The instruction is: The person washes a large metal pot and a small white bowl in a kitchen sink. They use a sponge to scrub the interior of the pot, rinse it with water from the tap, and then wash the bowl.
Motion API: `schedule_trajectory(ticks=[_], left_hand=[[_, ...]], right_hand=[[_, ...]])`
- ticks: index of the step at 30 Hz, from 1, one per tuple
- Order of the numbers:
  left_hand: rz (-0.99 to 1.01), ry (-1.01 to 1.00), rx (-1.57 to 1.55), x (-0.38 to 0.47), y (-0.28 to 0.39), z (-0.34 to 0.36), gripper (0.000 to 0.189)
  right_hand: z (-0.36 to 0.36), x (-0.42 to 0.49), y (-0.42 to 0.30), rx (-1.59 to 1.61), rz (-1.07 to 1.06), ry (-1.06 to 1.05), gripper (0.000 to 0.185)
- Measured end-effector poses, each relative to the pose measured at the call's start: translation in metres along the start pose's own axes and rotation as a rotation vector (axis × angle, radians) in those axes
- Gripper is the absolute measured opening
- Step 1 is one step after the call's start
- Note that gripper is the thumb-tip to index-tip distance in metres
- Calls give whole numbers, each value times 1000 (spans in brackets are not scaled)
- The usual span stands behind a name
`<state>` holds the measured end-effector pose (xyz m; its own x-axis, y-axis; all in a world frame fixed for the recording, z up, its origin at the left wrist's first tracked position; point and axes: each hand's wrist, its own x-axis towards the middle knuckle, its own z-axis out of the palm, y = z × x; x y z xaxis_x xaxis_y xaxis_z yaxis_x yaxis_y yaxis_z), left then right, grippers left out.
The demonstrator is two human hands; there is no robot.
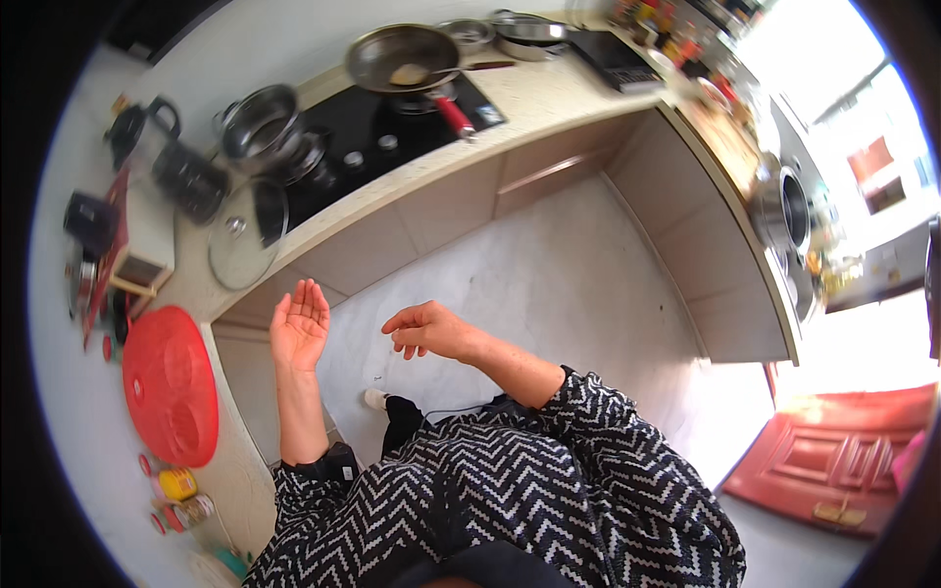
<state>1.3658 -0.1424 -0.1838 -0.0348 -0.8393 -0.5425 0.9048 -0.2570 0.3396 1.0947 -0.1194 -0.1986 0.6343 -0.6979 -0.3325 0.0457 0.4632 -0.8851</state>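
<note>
My left hand (301, 327) is raised, palm up and empty, just off the counter edge near a round glass lid (248, 246). To its right my right hand (428, 332) hangs over the floor with loosely bent fingers, holding nothing. Beyond them a black gas hob (345, 128) bears a frying pan (378, 55) with a red handle; a utensil and something pale lie in the pan. A steel pot (261, 128) stands on the hob's left side.
A red plastic lid or tray (170, 386) and several jars (176, 485) are on the left counter. Behind the glass lid stands a dark jug (191, 180). On the right counter are a wooden board (724, 143) and a metal pot (783, 209). A red door (831, 456) is at lower right.
</note>
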Motion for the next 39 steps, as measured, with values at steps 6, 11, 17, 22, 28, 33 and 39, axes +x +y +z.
schedule_trajectory(ticks=[6, 11, 17, 22, 28, 33, 39], left_hand=[[-159, -277, 235, 50, -140, 151, 27], [-291, -453, 399, 40, -248, 243, 28], [-356, -467, 475, 76, -319, 315, 23], [-463, -445, 412, 141, -402, 353, 21], [-613, -387, 503, 177, -542, 422, 19], [-781, -421, 636, 164, -656, 475, 21], [-898, -475, 693, 142, -765, 504, 23]], right_hand=[[-144, -152, -4, 47, -235, 426, 29], [-191, -256, 18, 365, -383, 794, 24], [-261, -308, 19, 295, -476, 848, 21], [-331, -419, 29, 400, -612, 1364, 21], [-387, -513, 21, 548, -575, 1693, 22], [-411, -555, 30, 546, -601, 1691, 21], [-464, -624, 41, 574, -515, 1750, 22]])
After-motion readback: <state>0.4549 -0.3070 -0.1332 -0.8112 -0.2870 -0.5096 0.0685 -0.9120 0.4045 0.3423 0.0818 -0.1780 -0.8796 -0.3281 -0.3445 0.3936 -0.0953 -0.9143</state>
